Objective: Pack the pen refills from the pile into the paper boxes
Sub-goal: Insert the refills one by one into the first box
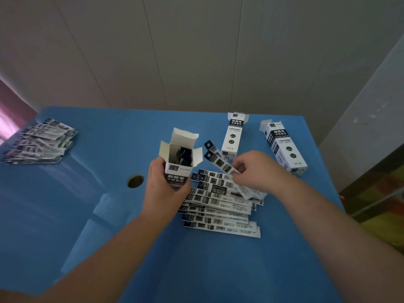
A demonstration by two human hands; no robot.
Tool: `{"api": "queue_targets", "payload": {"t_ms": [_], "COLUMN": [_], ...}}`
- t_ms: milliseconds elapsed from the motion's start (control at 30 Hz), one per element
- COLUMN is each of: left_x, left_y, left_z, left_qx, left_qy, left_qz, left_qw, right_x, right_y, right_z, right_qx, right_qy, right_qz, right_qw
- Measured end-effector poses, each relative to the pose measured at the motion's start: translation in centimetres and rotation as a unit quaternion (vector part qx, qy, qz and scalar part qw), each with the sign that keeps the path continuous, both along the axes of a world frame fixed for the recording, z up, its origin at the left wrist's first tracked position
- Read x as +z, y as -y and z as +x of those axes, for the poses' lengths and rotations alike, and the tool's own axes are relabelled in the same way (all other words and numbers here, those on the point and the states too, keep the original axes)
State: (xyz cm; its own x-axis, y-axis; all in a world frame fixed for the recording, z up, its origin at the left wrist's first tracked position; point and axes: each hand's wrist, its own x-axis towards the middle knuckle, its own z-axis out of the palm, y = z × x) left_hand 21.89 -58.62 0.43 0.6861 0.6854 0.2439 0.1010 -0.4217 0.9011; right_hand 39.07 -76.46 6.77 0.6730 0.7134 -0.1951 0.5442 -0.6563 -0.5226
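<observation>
Refills (220, 212) are lying fanned on the surface (109, 237) just right of the open box (178, 162), which the left hand (164, 184) is gripping upright (mouth ready); the right hand (253, 171) is pinching two refills (219, 159) toward it.

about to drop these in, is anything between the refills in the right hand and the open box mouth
Nothing visible does. The right hand pinches two refills beside the open box held by the left hand; its flaps are folded back, and some refills already sit inside.
</observation>
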Motion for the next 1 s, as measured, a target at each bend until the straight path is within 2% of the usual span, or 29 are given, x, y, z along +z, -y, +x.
{"api": "queue_targets", "payload": {"t_ms": [100, 233, 467, 600, 767, 1000], "left_x": [-0.1, -0.1, 0.0, -0.2, -0.2, -0.2], "left_y": [0.0, -0.1, -0.1, -0.1, -0.2, -0.1], "left_z": [0.0, 0.0, 0.1, 0.2, 0.3, 0.3], "left_qx": [0.005, 0.006, 0.004, 0.005, 0.006, 0.014], "left_qy": [0.001, -0.005, -0.002, 0.009, 0.008, 0.008], "left_qz": [-0.001, 0.004, 0.01, 0.007, 0.009, 0.024], "left_qw": [1.0, 1.0, 1.0, 1.0, 1.0, 1.0], "right_x": [1.2, 2.5, 4.0, 5.2, 6.3, 6.8], "right_y": [0.6, 1.2, 1.3, 1.1, 0.1, -1.7], "right_z": [0.4, 0.3, -1.7, -3.4, -4.9, -6.0], "right_qx": [-0.05, -0.105, -0.116, -0.094, -0.063, -0.068], "right_qy": [-0.054, -0.14, -0.209, -0.261, -0.21, -0.128], "right_qz": [0.085, 0.197, 0.321, 0.417, 0.492, 0.492], "right_qw": [0.994, 0.965, 0.916, 0.866, 0.842, 0.859]}}
